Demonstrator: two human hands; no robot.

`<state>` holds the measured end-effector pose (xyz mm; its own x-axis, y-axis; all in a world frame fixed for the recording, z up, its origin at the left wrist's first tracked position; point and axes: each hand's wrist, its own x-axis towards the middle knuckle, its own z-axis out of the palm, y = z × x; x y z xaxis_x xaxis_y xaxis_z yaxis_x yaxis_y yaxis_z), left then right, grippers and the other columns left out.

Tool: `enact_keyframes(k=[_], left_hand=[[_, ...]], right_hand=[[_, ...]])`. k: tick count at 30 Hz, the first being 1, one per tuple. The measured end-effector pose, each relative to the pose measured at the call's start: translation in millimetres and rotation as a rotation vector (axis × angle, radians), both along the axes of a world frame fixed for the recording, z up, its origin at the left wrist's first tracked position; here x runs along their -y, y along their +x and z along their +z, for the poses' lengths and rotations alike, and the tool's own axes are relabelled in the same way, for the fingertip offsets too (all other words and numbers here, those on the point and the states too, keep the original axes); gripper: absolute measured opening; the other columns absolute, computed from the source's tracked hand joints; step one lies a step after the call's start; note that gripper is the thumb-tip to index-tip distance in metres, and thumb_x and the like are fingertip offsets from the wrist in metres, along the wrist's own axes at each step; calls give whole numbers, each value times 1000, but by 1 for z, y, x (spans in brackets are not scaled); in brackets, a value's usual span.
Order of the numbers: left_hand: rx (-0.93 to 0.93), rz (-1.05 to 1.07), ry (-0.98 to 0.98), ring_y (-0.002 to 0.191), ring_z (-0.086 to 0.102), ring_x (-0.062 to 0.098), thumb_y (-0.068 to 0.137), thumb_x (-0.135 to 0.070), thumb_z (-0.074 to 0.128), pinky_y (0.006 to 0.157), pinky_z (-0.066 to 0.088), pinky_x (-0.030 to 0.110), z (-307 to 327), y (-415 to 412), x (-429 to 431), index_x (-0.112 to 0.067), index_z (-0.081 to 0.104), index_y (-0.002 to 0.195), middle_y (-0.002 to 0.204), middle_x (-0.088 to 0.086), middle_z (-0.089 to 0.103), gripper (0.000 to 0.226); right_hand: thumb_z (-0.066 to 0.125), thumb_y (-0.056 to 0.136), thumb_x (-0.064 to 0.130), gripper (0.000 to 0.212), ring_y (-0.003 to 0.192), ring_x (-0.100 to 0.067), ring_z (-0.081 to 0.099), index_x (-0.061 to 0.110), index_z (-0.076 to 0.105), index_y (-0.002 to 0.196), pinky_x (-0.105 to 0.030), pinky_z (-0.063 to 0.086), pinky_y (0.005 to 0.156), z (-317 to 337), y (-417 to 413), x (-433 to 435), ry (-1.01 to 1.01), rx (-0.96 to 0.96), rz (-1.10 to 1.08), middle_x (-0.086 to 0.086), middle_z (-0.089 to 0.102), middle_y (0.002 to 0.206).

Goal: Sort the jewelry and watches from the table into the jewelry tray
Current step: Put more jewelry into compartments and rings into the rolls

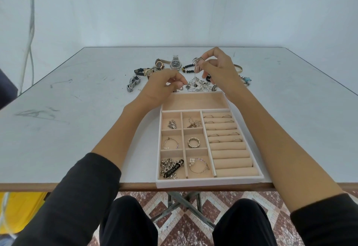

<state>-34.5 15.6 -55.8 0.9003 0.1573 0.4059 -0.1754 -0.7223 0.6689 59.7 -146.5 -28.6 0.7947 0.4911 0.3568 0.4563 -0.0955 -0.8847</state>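
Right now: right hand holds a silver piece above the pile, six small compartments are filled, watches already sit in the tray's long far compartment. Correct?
Not the watches. The head view shows the long far compartment of the tray holding nothing; the watches lie on the table beyond it. The right hand pinching the silver piece and the six filled small compartments are right.

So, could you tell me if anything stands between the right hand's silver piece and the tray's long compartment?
Nothing visible does. The right hand holds the piece above the pile; the long compartment lies bare just nearer, the left hand beside it.
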Motion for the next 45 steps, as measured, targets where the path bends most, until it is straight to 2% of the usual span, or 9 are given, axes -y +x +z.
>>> enact_keyframes(k=[5, 8, 11, 14, 20, 26, 32, 39, 45], left_hand=[[0, -28, -40, 105, 57, 1, 93, -12, 59, 87, 41, 16, -3, 6, 9, -15, 69, 100, 114, -3, 65, 12], [-5, -10, -25, 89, 54, -18, 93, -14, 59, 76, 31, -4, -4, 9, 9, -19, 68, 98, 104, -1, 71, 11], [7, 13, -42, 81, 54, -22, 92, -14, 61, 71, 29, -7, -5, 10, 10, -19, 69, 96, 94, -4, 71, 11], [16, 29, -40, 80, 55, -19, 90, -16, 63, 72, 29, -6, -6, 10, 8, -21, 70, 94, 86, -7, 70, 10], [14, 31, -2, 85, 55, -12, 88, -16, 66, 83, 35, 3, -6, 9, 8, -21, 72, 92, 92, -6, 71, 8], [10, 29, -9, 92, 60, 3, 87, -17, 67, 91, 41, 23, -6, 9, 9, -20, 73, 93, 94, -3, 72, 9], [5, 22, -20, 93, 62, 6, 88, -16, 66, 89, 39, 15, -4, 7, 9, -18, 73, 95, 93, -1, 73, 10], [14, -3, -36, 92, 63, 8, 88, -15, 66, 96, 42, 27, -3, 6, 11, -18, 72, 94, 90, 0, 73, 9], [21, -20, -34, 89, 62, -1, 89, -17, 65, 93, 41, 20, -3, 6, 12, -22, 71, 92, 90, -1, 74, 9]], right_hand=[[59, 89, 9, 7, 56, -7, 55, 13, 53, 89, -10, 37, 48, 2, -5, -2, 35, -17, 20, -6, 71, 79], [60, 88, 7, 7, 55, -1, 56, 9, 54, 90, -9, 37, 48, 2, -8, -3, 32, -20, 33, -9, 71, 80], [61, 88, 7, 7, 55, -1, 56, 7, 54, 90, -8, 37, 48, 1, -8, -4, 27, -17, 40, -11, 72, 82], [63, 87, 9, 7, 56, -3, 57, 7, 56, 90, -10, 39, 51, -2, -7, -4, 13, 12, 30, -7, 73, 79], [65, 84, 10, 9, 55, 2, 60, 10, 57, 83, -15, 47, 61, -7, -8, -7, -10, 66, -24, -6, 73, 76], [67, 84, 8, 11, 52, -8, 63, 6, 57, 87, -12, 39, 45, -5, -13, -9, 32, -34, -30, -3, 70, 70], [69, 84, 14, 8, 60, -15, 63, 11, 61, 85, -22, 36, 45, -4, -11, -9, 77, -207, -12, -2, 70, 76], [67, 86, 12, 10, 58, -13, 60, 14, 59, 80, -21, 35, 44, -6, -12, -7, 90, -164, 9, -4, 72, 78], [61, 88, 1, 10, 51, 1, 59, 4, 53, 84, -11, 37, 43, -4, -17, -6, 104, -91, 13, -11, 68, 77]])
